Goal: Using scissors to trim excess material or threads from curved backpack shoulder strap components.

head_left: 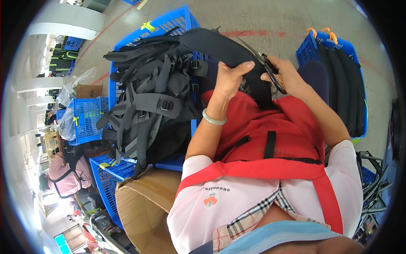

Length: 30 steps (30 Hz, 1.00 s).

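My left hand (231, 78) grips a long black padded strap (220, 44) that arcs from the pile on the left down over my lap. A pale green bangle (213, 119) sits on that wrist. My right hand (284, 76) holds small black scissors (272, 72) with the blades against the strap's edge, close to my left thumb. A red apron (270, 139) covers my lap beneath both hands.
A blue crate (127, 40) heaped with black strapped backpack parts (152, 97) stands at my left. Another blue crate (315, 46) with black padded pieces is at the right. A cardboard box (144, 203) sits lower left. More blue crates and a seated person in pink (67, 175) are far left.
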{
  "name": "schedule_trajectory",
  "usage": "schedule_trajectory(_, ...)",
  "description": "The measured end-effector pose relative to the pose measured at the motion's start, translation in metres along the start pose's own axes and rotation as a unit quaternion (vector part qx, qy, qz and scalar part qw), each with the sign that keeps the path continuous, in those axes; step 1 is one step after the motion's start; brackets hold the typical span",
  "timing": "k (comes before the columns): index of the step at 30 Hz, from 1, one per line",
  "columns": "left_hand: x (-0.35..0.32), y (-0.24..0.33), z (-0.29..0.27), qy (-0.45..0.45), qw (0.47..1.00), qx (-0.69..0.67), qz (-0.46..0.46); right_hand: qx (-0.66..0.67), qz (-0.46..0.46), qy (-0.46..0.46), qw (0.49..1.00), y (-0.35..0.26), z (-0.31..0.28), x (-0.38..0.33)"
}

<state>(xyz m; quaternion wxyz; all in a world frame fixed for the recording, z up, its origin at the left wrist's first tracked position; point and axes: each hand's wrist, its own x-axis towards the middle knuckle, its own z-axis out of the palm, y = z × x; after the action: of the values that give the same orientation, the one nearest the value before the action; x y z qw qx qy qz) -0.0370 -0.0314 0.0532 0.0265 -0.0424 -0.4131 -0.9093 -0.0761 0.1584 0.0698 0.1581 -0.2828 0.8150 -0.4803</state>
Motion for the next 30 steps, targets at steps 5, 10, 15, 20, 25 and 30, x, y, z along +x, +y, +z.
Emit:
schedule_trajectory(5, 0.032, -0.024, 0.012, -0.071, 0.991, 0.102, 0.044, -0.023, -0.029, 0.149, 0.988, -0.025, -0.038, 0.014)
schedule_trajectory(10, 0.060, -0.051, 0.038, -0.123, 0.967, 0.224, 0.012, 0.096, -0.169, 0.262, 0.945, -0.056, -0.059, 0.037)
schedule_trajectory(15, 0.048, -0.047, 0.037, -0.057, 0.848, 0.482, 0.213, 0.076, -0.152, 0.302, 0.938, -0.018, -0.063, 0.030)
schedule_trajectory(20, 0.023, -0.010, 0.052, -0.019, 0.940, 0.321, 0.109, 0.255, -0.056, 0.244, 0.934, -0.016, -0.046, 0.021)
schedule_trajectory(25, 0.020, 0.009, 0.063, -0.070, 0.983, 0.158, 0.061, 0.176, -0.059, 0.130, 0.974, -0.015, -0.051, 0.024)
schedule_trajectory(30, 0.031, 0.017, 0.047, -0.010, 0.998, 0.046, 0.052, -0.108, 0.038, 0.108, 0.988, -0.017, -0.074, -0.011)
